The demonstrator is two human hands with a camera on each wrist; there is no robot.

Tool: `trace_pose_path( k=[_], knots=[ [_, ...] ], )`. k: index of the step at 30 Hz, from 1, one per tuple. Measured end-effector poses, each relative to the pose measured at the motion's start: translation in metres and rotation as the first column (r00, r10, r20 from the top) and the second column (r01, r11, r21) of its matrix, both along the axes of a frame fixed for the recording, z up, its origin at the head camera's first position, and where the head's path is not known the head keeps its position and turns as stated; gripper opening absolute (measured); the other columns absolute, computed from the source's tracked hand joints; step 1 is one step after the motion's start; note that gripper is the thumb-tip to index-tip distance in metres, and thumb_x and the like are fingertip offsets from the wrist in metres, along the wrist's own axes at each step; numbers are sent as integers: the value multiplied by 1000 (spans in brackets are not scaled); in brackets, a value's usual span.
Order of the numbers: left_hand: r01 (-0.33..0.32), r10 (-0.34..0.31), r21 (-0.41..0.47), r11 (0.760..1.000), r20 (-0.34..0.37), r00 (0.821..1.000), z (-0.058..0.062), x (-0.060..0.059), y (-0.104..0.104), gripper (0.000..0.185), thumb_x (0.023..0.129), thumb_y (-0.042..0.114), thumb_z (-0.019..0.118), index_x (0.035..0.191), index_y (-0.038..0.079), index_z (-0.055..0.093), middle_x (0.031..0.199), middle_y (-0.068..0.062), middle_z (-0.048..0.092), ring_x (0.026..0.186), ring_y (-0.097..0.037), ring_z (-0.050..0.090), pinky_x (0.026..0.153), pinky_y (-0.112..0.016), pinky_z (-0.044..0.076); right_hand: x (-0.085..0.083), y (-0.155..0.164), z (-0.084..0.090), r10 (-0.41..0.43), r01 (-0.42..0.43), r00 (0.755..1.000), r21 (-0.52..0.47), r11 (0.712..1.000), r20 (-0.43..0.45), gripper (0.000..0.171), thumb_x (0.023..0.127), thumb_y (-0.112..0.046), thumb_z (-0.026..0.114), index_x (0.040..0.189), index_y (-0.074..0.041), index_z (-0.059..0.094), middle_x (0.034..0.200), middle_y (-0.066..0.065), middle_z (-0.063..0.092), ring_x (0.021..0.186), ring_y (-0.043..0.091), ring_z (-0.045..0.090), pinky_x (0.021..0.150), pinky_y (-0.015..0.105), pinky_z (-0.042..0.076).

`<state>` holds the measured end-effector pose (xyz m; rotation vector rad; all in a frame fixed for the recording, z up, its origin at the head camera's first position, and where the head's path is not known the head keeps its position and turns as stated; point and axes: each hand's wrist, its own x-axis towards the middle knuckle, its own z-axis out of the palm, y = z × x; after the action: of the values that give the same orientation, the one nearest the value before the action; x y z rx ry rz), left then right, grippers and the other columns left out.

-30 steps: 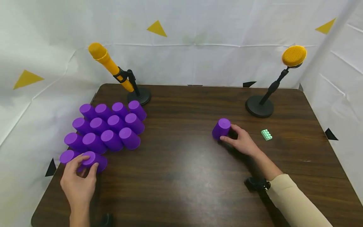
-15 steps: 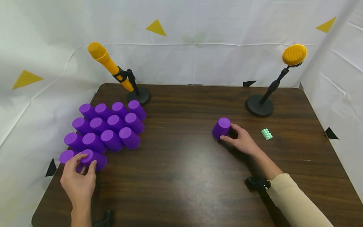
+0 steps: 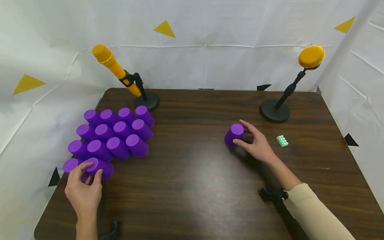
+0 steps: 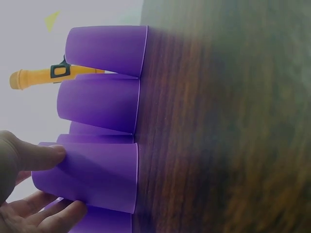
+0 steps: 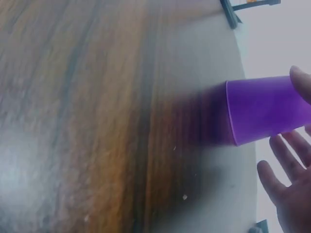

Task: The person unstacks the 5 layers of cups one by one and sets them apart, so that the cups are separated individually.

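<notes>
Several purple cups [image 3: 120,131] stand upside down in tight rows at the left of the dark wooden table [image 3: 195,180]. My left hand [image 3: 91,170] grips the nearest cup [image 3: 103,169] of the front row. In the left wrist view its thumb [image 4: 41,156] and fingers [image 4: 53,213] clasp that cup [image 4: 92,177]. A lone purple cup [image 3: 233,133] stands upside down right of centre. My right hand [image 3: 241,133] holds it loosely, thumb in front and index finger behind. The right wrist view shows this cup [image 5: 265,109] with one fingertip [image 5: 301,80] on it and the other fingers spread.
A yellow microphone [image 3: 115,66] leans on a black stand behind the cup rows. A round yellow microphone [image 3: 311,56] on a stand is at the back right. A small green brick [image 3: 282,141] lies right of my right hand. White sheets wall the table.
My right hand's index finger has lifted and reached over the far side of the lone cup. The left hand has barely shifted on its cup.
</notes>
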<state>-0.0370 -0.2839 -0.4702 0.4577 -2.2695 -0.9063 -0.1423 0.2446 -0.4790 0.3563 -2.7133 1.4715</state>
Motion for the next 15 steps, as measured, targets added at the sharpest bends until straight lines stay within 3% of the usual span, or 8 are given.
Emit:
trace_pose_path(
  k=[6,15],
  knots=[
    [4,-4,6,1000,4,1000,1,0,0,37,73,-2,84,107,4,70,112,-6,66,94,5,56,75,-5,47,0,-5,5,6,-2,995,45,999,-96,61,87,-19,76,142,-9,50,134,17,56,120,34,54,93,55,48],
    [12,-12,7,1000,9,1000,1,0,-1,37,73,-2,83,107,4,70,112,-5,65,95,2,57,76,-7,47,1,-24,20,56,-52,992,38,998,-110,59,86,-19,78,139,-9,53,131,13,59,117,30,56,92,52,49]
  ],
)
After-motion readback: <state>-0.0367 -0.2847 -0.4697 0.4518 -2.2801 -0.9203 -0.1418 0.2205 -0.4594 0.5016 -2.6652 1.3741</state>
